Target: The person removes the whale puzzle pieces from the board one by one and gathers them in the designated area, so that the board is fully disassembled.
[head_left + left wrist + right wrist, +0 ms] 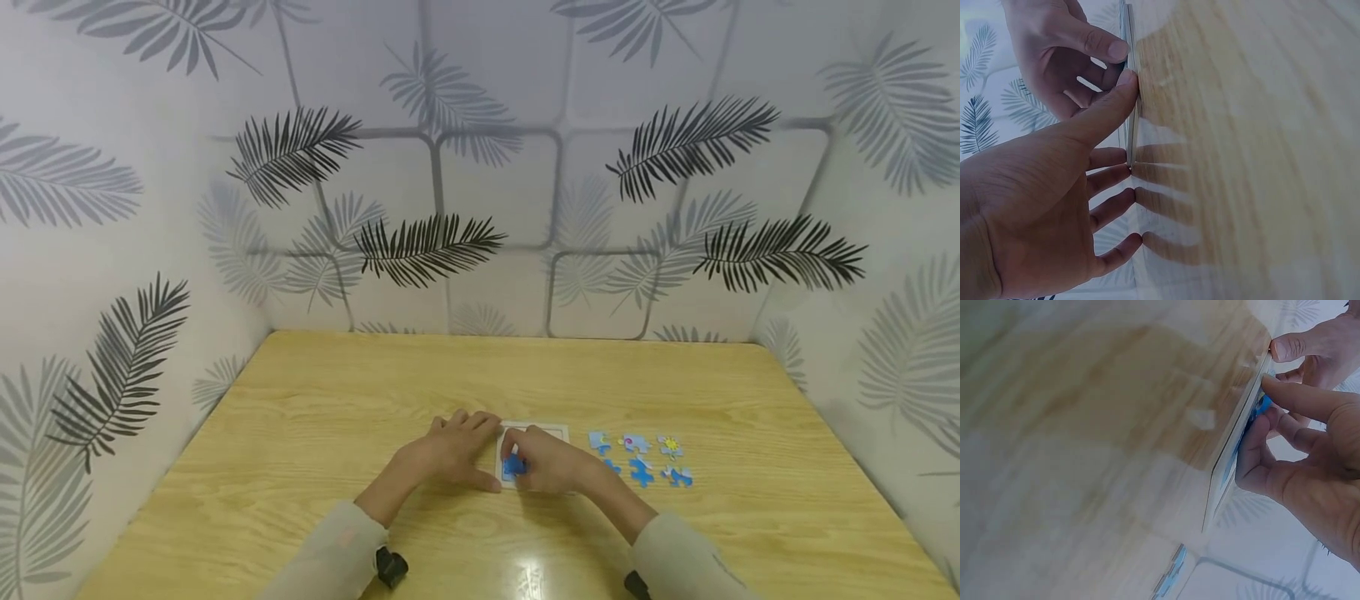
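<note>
A white-edged puzzle board (558, 430) lies flat on the wooden table between my two hands. My left hand (459, 450) rests at the board's left side, fingers spread, with its thumb (1124, 87) against the near edge. Over the board, my right hand (551, 462) bends its fingers and pinches a blue puzzle piece (515, 465) at the left part of the board. In the right wrist view that blue piece (1263, 405) shows between thumb and fingers, low against the board (1215, 494). My right hand hides much of the board's inside.
Several loose puzzle pieces lie in two rows right of the board, among them one with a yellow sun (671, 445) and a blue one (641, 472). The table (337, 375) meets leaf-patterned walls (495, 292) at the back and sides.
</note>
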The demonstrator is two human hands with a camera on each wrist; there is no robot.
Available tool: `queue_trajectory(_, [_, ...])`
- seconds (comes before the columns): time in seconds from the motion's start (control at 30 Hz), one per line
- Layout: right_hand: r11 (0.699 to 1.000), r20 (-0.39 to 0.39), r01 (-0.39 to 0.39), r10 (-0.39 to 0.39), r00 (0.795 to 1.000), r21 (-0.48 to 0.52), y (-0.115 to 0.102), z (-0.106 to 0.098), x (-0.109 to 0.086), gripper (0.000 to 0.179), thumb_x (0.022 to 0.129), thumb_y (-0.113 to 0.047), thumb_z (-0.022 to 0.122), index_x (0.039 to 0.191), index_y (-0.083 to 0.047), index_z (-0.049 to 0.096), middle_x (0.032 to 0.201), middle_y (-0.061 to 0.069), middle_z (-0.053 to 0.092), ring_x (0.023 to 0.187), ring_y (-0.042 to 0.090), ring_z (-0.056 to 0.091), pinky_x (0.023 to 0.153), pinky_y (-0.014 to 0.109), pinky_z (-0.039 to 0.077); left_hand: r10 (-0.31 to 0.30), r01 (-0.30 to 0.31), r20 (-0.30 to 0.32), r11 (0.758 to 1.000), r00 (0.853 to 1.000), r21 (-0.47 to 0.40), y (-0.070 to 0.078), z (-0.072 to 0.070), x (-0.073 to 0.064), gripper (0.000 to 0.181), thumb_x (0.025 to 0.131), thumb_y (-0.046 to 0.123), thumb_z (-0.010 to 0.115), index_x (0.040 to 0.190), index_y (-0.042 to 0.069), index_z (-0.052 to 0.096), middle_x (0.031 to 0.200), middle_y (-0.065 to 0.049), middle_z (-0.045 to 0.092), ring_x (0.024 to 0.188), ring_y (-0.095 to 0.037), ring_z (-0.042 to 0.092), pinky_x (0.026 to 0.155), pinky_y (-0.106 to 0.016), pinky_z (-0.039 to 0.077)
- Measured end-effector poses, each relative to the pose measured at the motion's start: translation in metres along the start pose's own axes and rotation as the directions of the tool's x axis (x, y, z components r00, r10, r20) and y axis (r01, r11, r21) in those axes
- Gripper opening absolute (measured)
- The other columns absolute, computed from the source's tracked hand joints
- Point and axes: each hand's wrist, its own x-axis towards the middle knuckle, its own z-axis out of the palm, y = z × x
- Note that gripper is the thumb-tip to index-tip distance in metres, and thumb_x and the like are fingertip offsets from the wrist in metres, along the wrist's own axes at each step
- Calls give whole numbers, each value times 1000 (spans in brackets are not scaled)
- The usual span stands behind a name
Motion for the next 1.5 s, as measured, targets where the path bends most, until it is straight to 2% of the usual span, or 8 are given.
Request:
queue_trajectory(0.23, [999, -55, 38, -37, 998, 23, 4, 1, -3, 32, 82, 7, 77, 109, -6, 64, 106, 15, 65, 101, 30, 61, 85, 42, 55, 7, -7, -9, 1000, 1000, -9, 0, 0, -1, 90, 91, 58, 73, 160, 18, 33, 164, -4, 34, 142, -33, 35, 114, -67, 29])
queue_trajectory(0.5, [985, -54, 22, -12, 998, 172, 12, 3, -3, 34, 83, 8, 77, 111, -6, 64, 101, 11, 67, 94, 24, 65, 81, 39, 58, 9, -9, -7, 1000, 1000, -22, 0, 0, -1, 87, 91, 57, 74, 158, 18, 34, 163, -4, 35, 142, -33, 35, 114, -69, 28])
queue_trajectory(0.63, [978, -56, 31, -20, 998, 204, 15, 3, -2, 34, 82, 9, 77, 110, -6, 64, 100, 10, 66, 94, 24, 65, 81, 40, 58, 3, -3, -9, 1000, 1000, -18, 0, 0, -2, 87, 91, 57, 74, 158, 17, 35, 163, -4, 35, 142, -32, 35, 115, -68, 27])
queue_trajectory(0.93, [978, -71, 47, -33, 997, 203, 16, 4, -2, 33, 81, 8, 78, 108, -7, 67, 102, 11, 65, 93, 23, 64, 79, 34, 57, 5, -5, -6, 1000, 1000, -12, -2, 2, -1, 89, 92, 57, 73, 160, 15, 34, 164, -6, 34, 142, -33, 35, 114, -68, 28])
queue_trajectory(1.27, [976, -70, 51, -37, 997, 210, 15, 4, -4, 32, 82, 7, 79, 109, -8, 72, 100, 12, 65, 90, 25, 63, 76, 33, 56, 9, -9, -10, 1000, 1000, 3, -4, 6, 1, 88, 91, 59, 73, 159, 16, 37, 165, -4, 34, 144, -33, 34, 115, -67, 28])
queue_trajectory(1.4, [980, -64, 75, -64, 996, 186, 14, 1, -5, 30, 85, 2, 79, 112, -9, 72, 104, 9, 66, 90, 22, 66, 77, 28, 56, 7, -7, 2, 1000, 1000, 19, -1, 1, -2, 89, 91, 60, 72, 160, 16, 36, 166, -3, 32, 146, -33, 33, 116, -67, 27])
queue_trajectory(1.5, [980, -74, 95, -83, 994, 172, 13, -5, -10, 30, 88, -2, 79, 116, -10, 72, 107, 8, 66, 82, 16, 66, 73, 27, 56, 4, -4, -2, 1000, 1000, 26, -1, 0, -3, 89, 91, 62, 72, 159, 16, 37, 166, -2, 32, 146, -32, 34, 117, -67, 28])
